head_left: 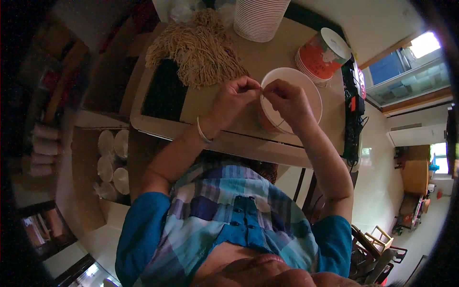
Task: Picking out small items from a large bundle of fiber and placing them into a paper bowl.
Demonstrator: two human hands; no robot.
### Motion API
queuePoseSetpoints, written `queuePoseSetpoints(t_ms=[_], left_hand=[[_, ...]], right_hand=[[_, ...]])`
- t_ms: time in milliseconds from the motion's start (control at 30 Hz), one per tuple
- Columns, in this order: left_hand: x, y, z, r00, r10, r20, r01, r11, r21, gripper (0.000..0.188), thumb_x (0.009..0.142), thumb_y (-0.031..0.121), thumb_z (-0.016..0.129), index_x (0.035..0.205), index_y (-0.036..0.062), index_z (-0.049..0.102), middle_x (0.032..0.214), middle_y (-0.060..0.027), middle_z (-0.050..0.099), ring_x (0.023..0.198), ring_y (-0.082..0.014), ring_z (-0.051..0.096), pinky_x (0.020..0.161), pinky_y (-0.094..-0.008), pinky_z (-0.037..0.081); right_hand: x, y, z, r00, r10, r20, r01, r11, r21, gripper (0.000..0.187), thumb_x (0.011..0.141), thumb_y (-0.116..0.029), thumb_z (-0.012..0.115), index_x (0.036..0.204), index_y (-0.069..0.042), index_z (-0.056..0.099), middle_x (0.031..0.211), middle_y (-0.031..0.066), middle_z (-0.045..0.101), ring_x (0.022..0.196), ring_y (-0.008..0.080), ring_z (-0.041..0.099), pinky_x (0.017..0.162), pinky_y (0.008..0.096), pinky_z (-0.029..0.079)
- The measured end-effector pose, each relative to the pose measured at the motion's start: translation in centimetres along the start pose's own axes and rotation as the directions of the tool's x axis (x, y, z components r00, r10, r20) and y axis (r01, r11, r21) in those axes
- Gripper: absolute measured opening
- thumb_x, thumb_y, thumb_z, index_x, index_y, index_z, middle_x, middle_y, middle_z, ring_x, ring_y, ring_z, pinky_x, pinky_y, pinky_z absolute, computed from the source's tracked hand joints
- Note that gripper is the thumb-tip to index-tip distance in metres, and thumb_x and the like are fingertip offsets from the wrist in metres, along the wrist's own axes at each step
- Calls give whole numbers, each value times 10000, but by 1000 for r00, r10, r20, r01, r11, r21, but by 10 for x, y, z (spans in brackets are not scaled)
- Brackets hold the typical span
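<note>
My left hand (230, 101) and my right hand (290, 101) meet over the left rim of a white-lined paper bucket (314, 103). Both are closed in a pinch, fingertips almost touching. Between them is a thin, pale string (262, 93), most of it covered by the fingers. A thin line, apparently string too, crosses the bucket's opening below my right hand. The bucket stands upright near the table's front edge, and some orange shows on its outer side. Just beyond my left hand lies a big heap of tan strings (205, 50).
A tall stack of white paper buckets (260, 19) stands at the table's (196, 112) far side. Orange printed buckets (318, 55) are stacked at the back right. A black power strip (352, 110) with cables runs along the right edge. An open cardboard box (88, 177) of white rolls sits at left.
</note>
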State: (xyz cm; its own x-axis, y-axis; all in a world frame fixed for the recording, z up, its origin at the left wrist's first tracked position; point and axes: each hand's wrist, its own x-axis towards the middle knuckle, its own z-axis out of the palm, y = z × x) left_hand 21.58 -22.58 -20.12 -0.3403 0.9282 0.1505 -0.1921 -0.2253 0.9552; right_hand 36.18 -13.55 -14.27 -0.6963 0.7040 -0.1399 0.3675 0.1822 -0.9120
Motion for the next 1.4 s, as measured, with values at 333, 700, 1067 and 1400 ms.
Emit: queuePoseSetpoints(t_ms=[333,700,1067,1400], left_hand=[[2,11,-9,985,-120,122,100,982,157,115,896,149,622,966,65,655,906,21,642,805,-58,550,730,-222,438],[5,2,-8,990,-86,112,83,996,38,119,886,130,625,963,44,653,903,9,639,835,-70,565,776,-214,449],[2,13,-6,962,248,117,-274,866,419,100,838,82,665,900,4,651,815,-19,583,751,-87,574,689,-248,482],[-4,27,3,894,394,215,-435,644,629,71,824,21,634,888,18,602,817,-89,547,757,-214,587,667,-313,481]], right_hand=[[-9,3,8,921,-366,-134,302,887,-350,114,846,-89,620,949,-52,585,823,161,653,750,343,649,647,386,505],[-13,6,5,849,-528,-22,442,734,-516,87,872,-113,587,950,-74,581,913,131,624,786,380,626,648,447,508],[-17,4,7,805,-592,33,460,589,-664,52,848,-85,608,892,-57,609,849,112,599,711,338,622,608,413,509],[-16,-2,1,820,-563,106,479,572,-666,113,825,-122,614,902,-69,551,907,130,588,708,371,625,587,459,518]])
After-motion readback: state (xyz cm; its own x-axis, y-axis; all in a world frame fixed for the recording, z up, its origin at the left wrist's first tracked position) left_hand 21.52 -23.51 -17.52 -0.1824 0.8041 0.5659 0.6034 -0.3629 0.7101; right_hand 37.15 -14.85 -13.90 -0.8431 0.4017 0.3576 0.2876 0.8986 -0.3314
